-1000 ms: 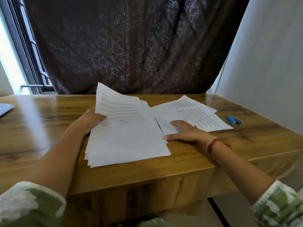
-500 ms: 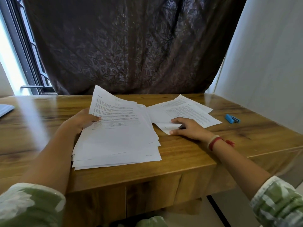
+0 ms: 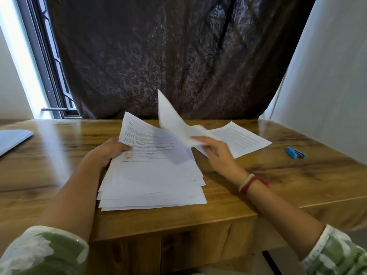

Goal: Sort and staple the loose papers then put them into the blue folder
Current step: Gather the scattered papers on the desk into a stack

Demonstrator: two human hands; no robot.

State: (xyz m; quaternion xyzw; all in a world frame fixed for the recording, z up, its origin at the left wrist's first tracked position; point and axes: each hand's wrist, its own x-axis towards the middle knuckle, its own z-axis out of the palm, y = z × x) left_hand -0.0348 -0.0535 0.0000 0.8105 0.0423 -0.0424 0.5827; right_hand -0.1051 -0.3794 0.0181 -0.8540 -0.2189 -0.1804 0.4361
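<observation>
A loose stack of printed white papers (image 3: 153, 179) lies fanned at the middle of the wooden table (image 3: 278, 175). My left hand (image 3: 109, 150) grips the stack's left edge, thumb on the top sheet. My right hand (image 3: 214, 150) pinches a single sheet (image 3: 172, 120) by its corner and holds it up, bent and blurred, over the stack. A smaller pile of printed pages (image 3: 240, 138) rests flat to the right, behind that hand. A small blue stapler (image 3: 295, 152) lies at the far right. The pale blue folder (image 3: 12, 139) shows at the left edge.
A dark patterned curtain (image 3: 178, 56) hangs behind the table's far edge, with a window frame (image 3: 49, 76) at the left and a white wall (image 3: 327, 76) at the right. The table's near edge runs just under the stack.
My right hand has lifted one sheet off the right pile and swung it up and leftward over the stack. My left hand keeps its hold on the stack.
</observation>
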